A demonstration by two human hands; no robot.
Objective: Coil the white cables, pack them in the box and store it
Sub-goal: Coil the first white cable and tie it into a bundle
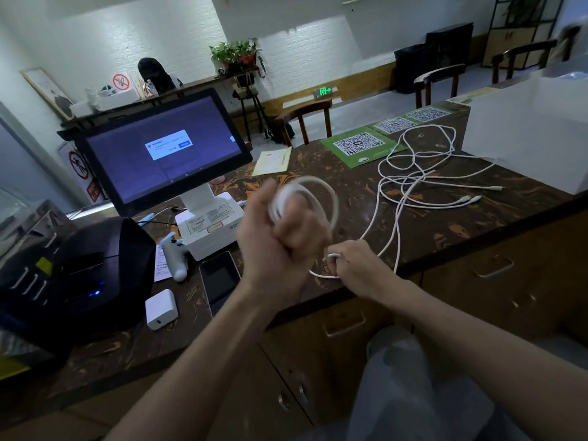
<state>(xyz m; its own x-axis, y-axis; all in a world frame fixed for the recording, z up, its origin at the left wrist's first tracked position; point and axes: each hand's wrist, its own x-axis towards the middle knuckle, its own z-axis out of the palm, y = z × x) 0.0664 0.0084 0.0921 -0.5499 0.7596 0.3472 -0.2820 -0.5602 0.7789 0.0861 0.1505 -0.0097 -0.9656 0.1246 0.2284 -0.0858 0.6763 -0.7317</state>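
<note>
The left hand (280,240) grips a white coil (305,198); the right hand (353,265) pinches the trailing cable (394,224). Light, limp, springy cables (423,173) sprawl far right beside the box (534,128).

Your counter, counted

You have two hands (280,237) up, one coil (305,202) of white cable, one loose tangle of cables (423,173) whose number can't be told, one white box (534,135), one screen (162,148), one phone (219,280), one charger (160,308), three code cards (359,148).

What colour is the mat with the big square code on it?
Green, with a white panel behind the black code: the mat shows best in the head view.
</note>
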